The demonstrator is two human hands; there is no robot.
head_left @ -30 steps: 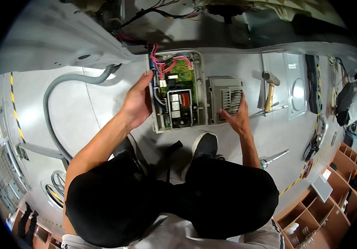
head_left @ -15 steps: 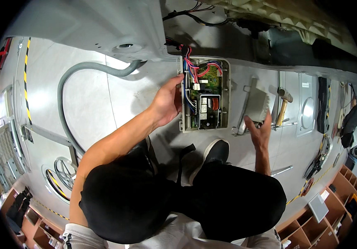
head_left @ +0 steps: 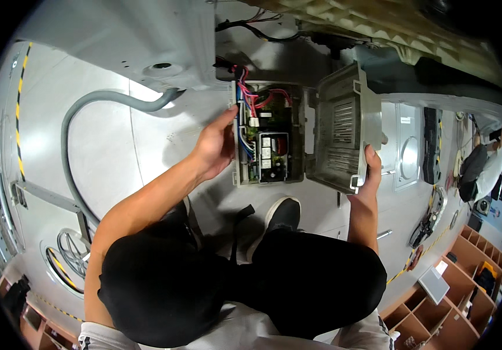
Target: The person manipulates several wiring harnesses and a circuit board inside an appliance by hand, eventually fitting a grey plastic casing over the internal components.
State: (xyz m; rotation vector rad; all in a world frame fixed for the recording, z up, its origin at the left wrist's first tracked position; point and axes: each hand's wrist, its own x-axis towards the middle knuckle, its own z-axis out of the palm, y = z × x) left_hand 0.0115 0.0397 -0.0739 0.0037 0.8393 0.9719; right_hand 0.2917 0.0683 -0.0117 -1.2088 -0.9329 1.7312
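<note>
An open plastic control-box housing holds a circuit board with red, blue and white wires running out at its top left. My left hand grips the housing's left edge, thumb on the upper rim. Along the housing's right side stands the grey slotted cover, tilted up with its ribbed inner face showing. My right hand holds the cover at its outer lower edge; most of those fingers are hidden behind it. I cannot tell whether the cover's near edge is hooked to the housing.
A pale metal cabinet panel overhangs the far side, with a grey corrugated hose curving from under it. On the floor lie a pulley wheel and a door panel. Wooden shelves and another person are at right.
My right hand has brought the cover left from over the floor and turned it upright beside the housing. The hammer is now hidden behind it. My left hand keeps its hold.
</note>
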